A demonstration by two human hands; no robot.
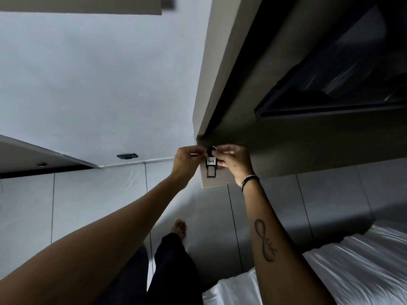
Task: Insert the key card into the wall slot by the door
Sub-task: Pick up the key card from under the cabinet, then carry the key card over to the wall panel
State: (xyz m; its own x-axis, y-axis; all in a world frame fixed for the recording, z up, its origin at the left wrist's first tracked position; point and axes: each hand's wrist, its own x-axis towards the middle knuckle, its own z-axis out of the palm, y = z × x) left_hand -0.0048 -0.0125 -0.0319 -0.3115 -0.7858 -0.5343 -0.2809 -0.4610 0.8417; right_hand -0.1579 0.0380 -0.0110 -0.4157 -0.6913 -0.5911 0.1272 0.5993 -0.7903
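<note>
Fingers of both hands (187, 159) (233, 160) pinch key tag (211, 167), apparently labelled 407.

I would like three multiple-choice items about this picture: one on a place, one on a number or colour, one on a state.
1. Where is the key tag held?
A. Between both hands, before the wooden panel
B. On the bed
C. On the floor

2. Which number is written on its white label?
A. 704
B. 407
C. 110

3. How is the right hand?
A. Hanging open at the side
B. Flat on the bed
C. Closed with its fingers on the key tag

Key: 1 A, the left hand and the right hand meet at the tag before the wooden panel. 2 B, the label reads 407. 3 C, its fingers pinch the tag's top.
</note>
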